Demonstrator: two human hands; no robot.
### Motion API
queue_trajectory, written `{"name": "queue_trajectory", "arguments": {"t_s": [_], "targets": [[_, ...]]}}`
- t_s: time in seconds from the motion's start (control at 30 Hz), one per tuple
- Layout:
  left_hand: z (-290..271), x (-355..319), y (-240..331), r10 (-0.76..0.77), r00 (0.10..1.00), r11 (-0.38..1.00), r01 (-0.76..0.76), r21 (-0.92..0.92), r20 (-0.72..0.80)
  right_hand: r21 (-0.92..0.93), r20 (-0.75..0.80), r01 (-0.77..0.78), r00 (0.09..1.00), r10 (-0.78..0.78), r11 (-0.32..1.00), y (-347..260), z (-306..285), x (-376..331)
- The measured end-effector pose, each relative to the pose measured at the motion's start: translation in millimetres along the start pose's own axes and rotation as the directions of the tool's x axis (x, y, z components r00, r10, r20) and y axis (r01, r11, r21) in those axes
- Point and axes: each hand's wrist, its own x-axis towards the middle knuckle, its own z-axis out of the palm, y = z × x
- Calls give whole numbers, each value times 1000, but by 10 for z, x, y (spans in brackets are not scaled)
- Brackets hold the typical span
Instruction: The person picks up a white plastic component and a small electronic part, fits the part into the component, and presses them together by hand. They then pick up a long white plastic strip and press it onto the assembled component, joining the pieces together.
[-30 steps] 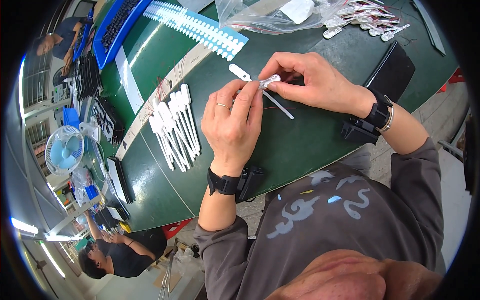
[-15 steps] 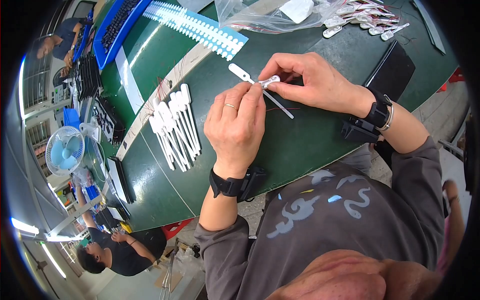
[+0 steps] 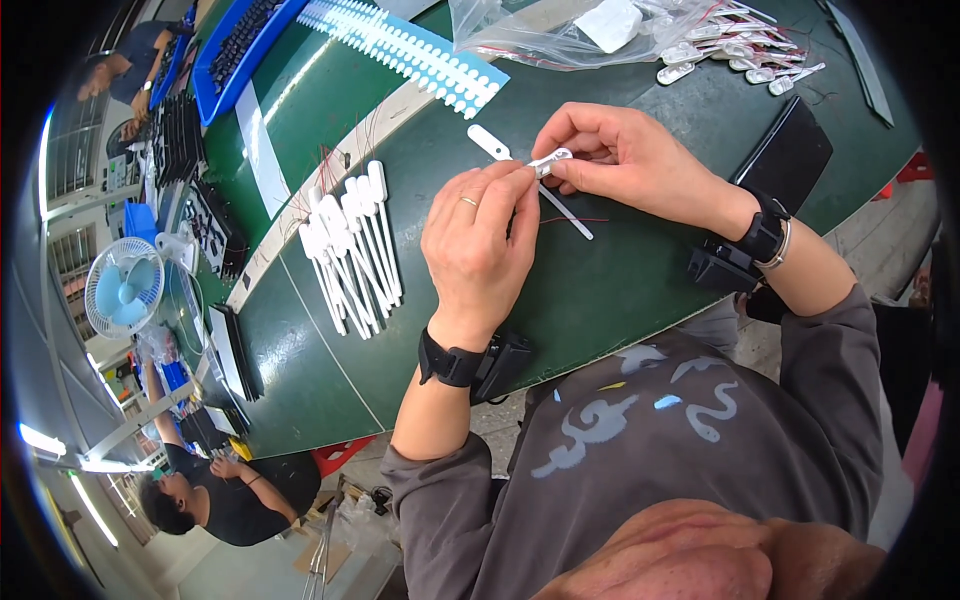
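White-headed sticks (image 3: 345, 250): bunched on the desk (image 3: 600, 285) at eight o'clock from the work; a stray elbow might scatter them.
Left hand (image 3: 475, 235): from where I stand, fingertips pinched on the near end of the small white piece (image 3: 552, 160).
Loose paddle (image 3: 488, 142): its head sits at ten o'clock; a bumped knuckle could shove it.
Small white piece: between both hands' fingertips; uneven pressure could make it slip.
Red wire (image 3: 585, 219): at five o'clock; snagging could strain it.
Right hand (image 3: 625, 160): at three o'clock, thumb and fingers gripping the far end.
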Motion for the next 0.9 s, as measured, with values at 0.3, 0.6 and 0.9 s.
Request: {"name": "queue_trajectory", "arguments": {"t_s": [0.3, 0.6, 0.9], "targets": [[-34, 35, 71, -41, 999, 999, 41, 0, -9, 239, 30, -38, 999, 31, 970, 38, -21, 41], [-167, 23, 142, -366, 915, 907, 392, -156, 169, 317, 104, -174, 984, 148, 933, 3, -65, 59], [-111, -31, 89, -253, 963, 965, 258, -42, 95, 404, 152, -331, 944, 295, 853, 0, -74, 84]]}}
